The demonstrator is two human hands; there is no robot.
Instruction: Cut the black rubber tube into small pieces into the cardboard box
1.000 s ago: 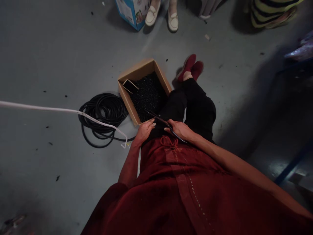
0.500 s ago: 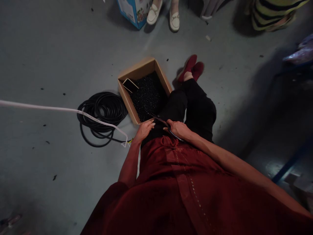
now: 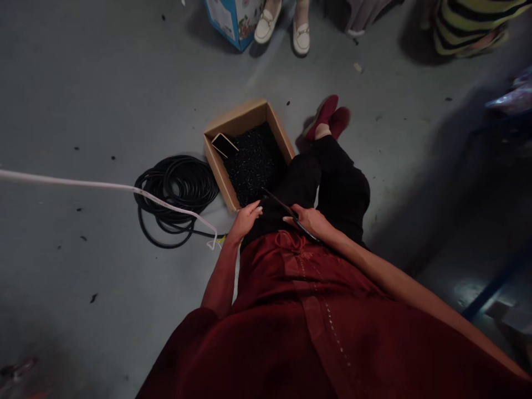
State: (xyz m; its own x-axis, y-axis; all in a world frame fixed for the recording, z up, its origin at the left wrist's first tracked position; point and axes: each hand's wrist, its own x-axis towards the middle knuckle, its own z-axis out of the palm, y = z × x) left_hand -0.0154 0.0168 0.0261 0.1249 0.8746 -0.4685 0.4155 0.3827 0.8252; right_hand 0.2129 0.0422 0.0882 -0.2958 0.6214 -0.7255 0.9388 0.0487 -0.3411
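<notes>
My left hand [image 3: 246, 220] is closed in a pinch at the near edge of the cardboard box [image 3: 224, 185]. A small black piece [image 3: 263, 200] shows at its fingertips, too small to name. In my right hand [image 3: 310, 220] is a long, thin, dark-bladed tool [image 3: 277, 200], its handle running back under the palm and its tip close to my left fingertips. Whether it has one blade or two I cannot make out. Many small black pieces [image 3: 253, 160] fill the box, and a phone-like dark rectangle with a pale rim [image 3: 225, 145] leans in its corner.
A coil of black cable [image 3: 178, 185] lies on the floor left of the box. A white cord [image 3: 83, 183] crosses over it and ends beside my left wrist. Another person's white shoes [image 3: 301, 39] and a blue box [image 3: 233, 22] stand ahead. Dark scraps dot the floor.
The tool's tip and my right hand have shifted slightly right, and the black piece at my left fingertips shows more clearly. The whole view has moved a little.
</notes>
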